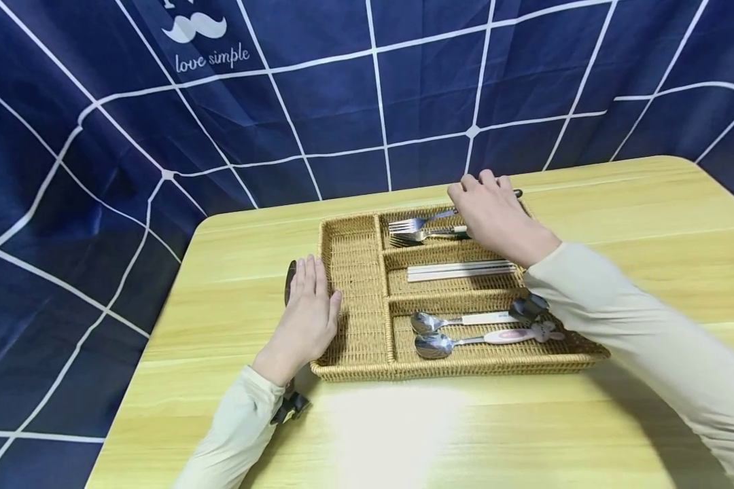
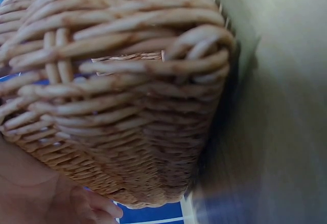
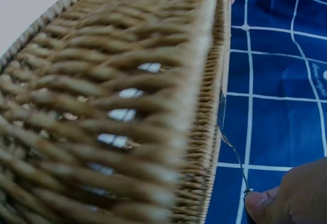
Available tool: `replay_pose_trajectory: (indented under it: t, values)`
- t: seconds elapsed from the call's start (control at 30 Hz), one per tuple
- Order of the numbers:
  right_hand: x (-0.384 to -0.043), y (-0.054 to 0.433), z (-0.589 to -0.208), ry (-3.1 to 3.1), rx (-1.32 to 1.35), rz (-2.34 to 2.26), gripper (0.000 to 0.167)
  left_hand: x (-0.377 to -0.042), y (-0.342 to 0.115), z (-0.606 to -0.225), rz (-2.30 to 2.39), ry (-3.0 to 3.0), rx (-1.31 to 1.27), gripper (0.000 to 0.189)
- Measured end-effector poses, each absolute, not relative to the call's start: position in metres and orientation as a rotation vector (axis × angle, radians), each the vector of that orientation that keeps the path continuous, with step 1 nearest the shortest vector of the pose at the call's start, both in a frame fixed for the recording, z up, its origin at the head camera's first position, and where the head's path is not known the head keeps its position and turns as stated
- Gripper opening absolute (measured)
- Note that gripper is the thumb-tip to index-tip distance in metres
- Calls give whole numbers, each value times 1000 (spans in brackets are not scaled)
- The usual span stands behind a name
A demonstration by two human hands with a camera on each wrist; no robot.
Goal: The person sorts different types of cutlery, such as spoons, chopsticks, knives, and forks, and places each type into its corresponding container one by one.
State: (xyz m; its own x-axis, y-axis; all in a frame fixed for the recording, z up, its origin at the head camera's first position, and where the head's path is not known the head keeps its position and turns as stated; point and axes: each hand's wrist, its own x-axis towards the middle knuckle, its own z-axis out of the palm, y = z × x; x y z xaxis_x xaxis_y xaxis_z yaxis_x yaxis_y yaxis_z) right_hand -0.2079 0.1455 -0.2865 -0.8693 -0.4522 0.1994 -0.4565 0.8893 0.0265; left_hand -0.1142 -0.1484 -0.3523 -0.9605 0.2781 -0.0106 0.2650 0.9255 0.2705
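A woven cutlery tray (image 1: 356, 372) stands on the table. My left hand (image 1: 302, 319) lies with straight fingers along the tray's left side; the left wrist view shows the hand (image 2: 56, 198) beside the weave. Over the back compartment, my right hand (image 1: 492, 214) pinches the handle of a fork (image 1: 406, 225), whose tines point left. The dark end of a handle (image 1: 518, 193) shows beyond the fingers. In the right wrist view the thumb of the hand (image 3: 286, 198) presses on the handle. Another fork (image 1: 418, 236) with a pale handle lies just below it in that compartment.
White chopsticks (image 1: 459, 270) lie in the middle compartment. The front one holds a white-handled spoon (image 1: 428, 322) and a spoon with a pink rabbit handle (image 1: 434, 345). A dark brown rounded object (image 1: 290, 280) shows beside my left hand. A blue checked cloth (image 1: 318, 102) hangs behind the table.
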Motion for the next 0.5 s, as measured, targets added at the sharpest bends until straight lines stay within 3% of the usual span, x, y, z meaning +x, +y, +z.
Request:
replay_pose_trajectory:
  t: [0.17,0.5]
  values:
    - [-214,146,-293,-2895,663,53,15,-114,-148,-353,419,3034,423,64]
    - [-227,150,-305,-2859,711,8,25,-114,-148,-350,406,3035,420,62]
